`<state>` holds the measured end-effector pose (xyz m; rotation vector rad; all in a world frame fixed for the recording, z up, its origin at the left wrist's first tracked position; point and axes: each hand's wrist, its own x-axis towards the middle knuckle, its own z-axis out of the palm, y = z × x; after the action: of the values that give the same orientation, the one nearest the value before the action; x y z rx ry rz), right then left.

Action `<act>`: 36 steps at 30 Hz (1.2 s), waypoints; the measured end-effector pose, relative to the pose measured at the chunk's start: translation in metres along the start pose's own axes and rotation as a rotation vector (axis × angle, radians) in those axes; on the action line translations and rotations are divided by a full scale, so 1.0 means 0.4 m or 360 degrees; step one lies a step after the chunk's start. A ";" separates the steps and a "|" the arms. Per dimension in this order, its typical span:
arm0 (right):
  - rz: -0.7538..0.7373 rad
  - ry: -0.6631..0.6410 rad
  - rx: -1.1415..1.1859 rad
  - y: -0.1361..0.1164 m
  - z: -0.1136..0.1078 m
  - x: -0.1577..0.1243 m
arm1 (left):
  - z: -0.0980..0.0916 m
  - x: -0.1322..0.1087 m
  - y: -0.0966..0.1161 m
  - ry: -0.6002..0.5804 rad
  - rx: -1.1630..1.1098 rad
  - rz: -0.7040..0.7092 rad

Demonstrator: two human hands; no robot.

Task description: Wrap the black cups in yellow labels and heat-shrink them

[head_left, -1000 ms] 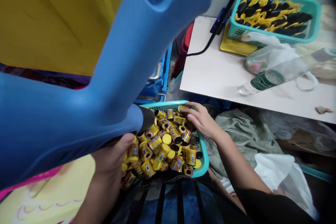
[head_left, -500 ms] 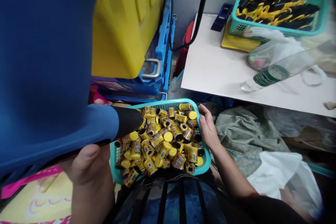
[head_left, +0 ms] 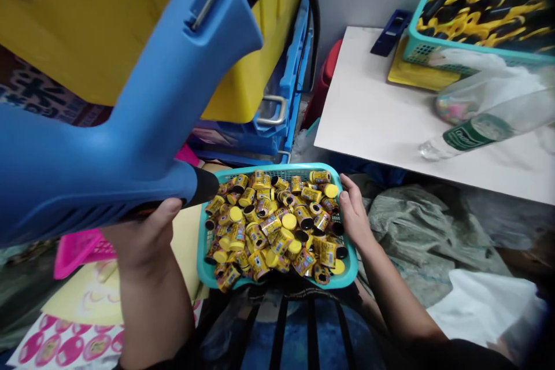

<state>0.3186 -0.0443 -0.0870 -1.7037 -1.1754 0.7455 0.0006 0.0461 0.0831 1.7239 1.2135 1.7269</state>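
Note:
My left hand (head_left: 145, 234) is closed around the underside of a blue heat gun (head_left: 143, 121), thumb along its barrel. The gun's black nozzle points right, over the left rim of a teal plastic basket (head_left: 352, 269). Many small yellow printed bottles (head_left: 269, 224), some with yellow caps and some showing dark ends, lie heaped in the basket. On the basket's right rim, my right hand (head_left: 355, 211) grips with its fingers on the edge. The basket rests against my lap. Most of my left fingers are hidden behind the gun.
A white table (head_left: 364, 98) at the right bears a plastic bottle (head_left: 468, 136) and a second teal basket (head_left: 433, 49) of black-and-yellow items. Yellow bins (head_left: 234, 92) and blue crates (head_left: 281, 127) stand ahead. A black cord (head_left: 314, 6) runs from the gun's handle. Grey sacking (head_left: 416, 219) lies right.
The heat gun has swung down and left, so its handle and cord end now show. Its nozzle has drawn back toward the basket's left rim. My right hand stays on the basket.

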 end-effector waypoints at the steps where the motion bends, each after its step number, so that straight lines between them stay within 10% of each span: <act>1: 0.0004 0.0004 0.0000 -0.001 0.000 -0.001 | -0.007 -0.002 -0.009 0.0003 0.0009 0.0059; 14: 0.0493 -0.0126 0.0021 -0.002 0.008 0.010 | -0.037 -0.013 -0.025 0.0159 -0.0072 0.0022; 36: 0.0279 -0.0220 0.0046 -0.042 0.054 0.002 | -0.118 -0.022 -0.007 0.0223 -0.0020 -0.0026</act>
<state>0.2942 -0.0342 -0.0804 -1.7701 -1.1115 0.9964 -0.0434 0.0272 0.0826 1.6040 1.2689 1.8686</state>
